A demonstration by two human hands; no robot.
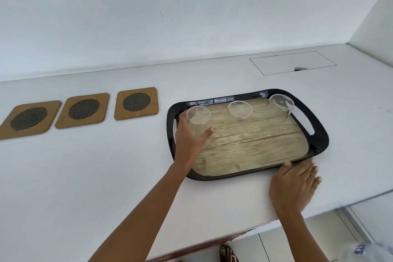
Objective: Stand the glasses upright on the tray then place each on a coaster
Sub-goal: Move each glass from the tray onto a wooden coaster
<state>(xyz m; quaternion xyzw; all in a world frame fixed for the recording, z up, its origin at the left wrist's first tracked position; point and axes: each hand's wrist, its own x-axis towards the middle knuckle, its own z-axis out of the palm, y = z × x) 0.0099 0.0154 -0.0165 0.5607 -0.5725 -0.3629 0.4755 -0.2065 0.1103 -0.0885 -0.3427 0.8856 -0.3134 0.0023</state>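
Note:
Three clear glasses stand upright on a black tray (pixel 319 134) with a wood-look floor. My left hand (pixel 188 137) is wrapped around the left glass (pixel 198 117) near the tray's left rim. The middle glass (pixel 240 110) and the right glass (pixel 281 103) stand free along the tray's far side. My right hand (pixel 294 183) lies flat on the counter, fingertips touching the tray's near right edge, holding nothing. To the left of the tray, three square cork coasters with dark mesh centres lie in a row: left coaster (pixel 29 119), middle coaster (pixel 83 110), right coaster (pixel 136 103).
The white counter (pixel 106 176) runs along a white wall, with a corner wall at the far right. A flush rectangular hatch (pixel 292 62) sits behind the tray. The counter's front edge runs diagonally at lower right, with floor and a foot below.

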